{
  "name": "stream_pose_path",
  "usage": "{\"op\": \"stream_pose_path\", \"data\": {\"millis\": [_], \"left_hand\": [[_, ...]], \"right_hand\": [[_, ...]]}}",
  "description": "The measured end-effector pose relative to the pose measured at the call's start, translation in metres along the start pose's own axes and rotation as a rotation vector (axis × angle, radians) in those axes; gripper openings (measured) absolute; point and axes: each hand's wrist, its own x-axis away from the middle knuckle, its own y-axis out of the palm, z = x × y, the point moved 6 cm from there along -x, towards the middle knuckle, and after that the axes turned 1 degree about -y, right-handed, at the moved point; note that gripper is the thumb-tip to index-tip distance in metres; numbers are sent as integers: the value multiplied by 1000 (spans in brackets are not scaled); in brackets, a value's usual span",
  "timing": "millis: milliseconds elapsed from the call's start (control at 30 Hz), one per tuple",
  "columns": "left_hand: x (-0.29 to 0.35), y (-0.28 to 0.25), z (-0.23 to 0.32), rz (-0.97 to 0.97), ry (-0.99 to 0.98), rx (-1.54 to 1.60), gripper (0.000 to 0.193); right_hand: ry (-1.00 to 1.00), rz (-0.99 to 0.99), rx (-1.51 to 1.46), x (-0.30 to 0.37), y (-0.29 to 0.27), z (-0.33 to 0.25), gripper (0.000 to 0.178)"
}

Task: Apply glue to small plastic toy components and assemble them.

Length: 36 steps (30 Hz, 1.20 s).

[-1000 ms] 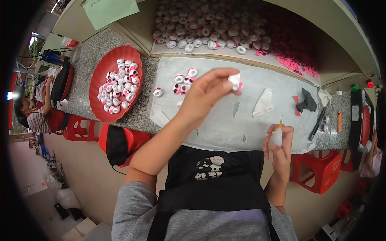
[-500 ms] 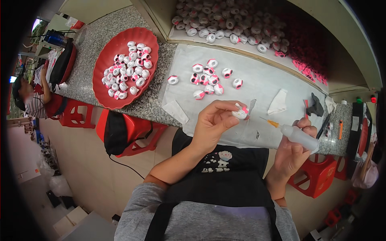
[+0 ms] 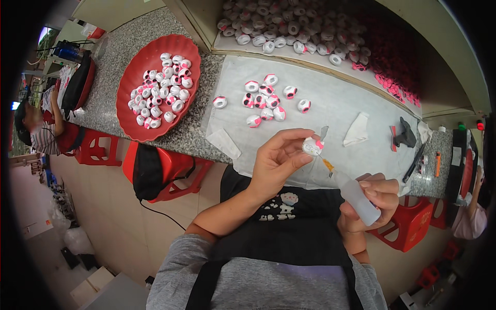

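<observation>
My left hand pinches a small white and pink figure head between thumb and fingers, above the paper-covered bench. Wrapped in my right hand is a translucent squeeze bottle with a yellow needle tip. The needle points up and left, its end at or very near the head's lower right side; contact is too fine to tell. A loose group of similar heads, white with pink and dark patches, lies on the white paper beyond my left hand.
A red scalloped bowl of heads stands on the granite bench at left. Many more heads and pink pieces fill the shelf behind. Folded white paper, a dark cloth and an orange marker lie at right. Red stools stand below.
My right hand has turned the bottle and moved it left and down, bringing the needle to the head. My left hand has tilted the head slightly, still pinching it.
</observation>
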Motion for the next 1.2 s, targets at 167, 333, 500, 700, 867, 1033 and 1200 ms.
{"op": "stream_pose_path", "data": {"millis": [167,333,500,700,867,1033,1200], "left_hand": [[0,1,0,-7,4,2,31],[1,3,-1,-20,0,7,31],[2,2,-2,-28,-10,22,31],[2,3,-1,-46,3,24,32],[3,1,-3,-10,-38,9,32],[2,0,-5,-12,-44,33,32],[3,2,-6,-33,-67,37,32]], "right_hand": [[-14,-7,0,1,-1,0,45],[-14,-6,4,3,1,-2,44],[9,48,105,5,2,-2,40],[13,34,99,4,3,-2,40],[15,23,99,4,2,-3,40],[8,54,86,4,0,-2,38],[3,-15,3,3,-3,-2,42]]}}
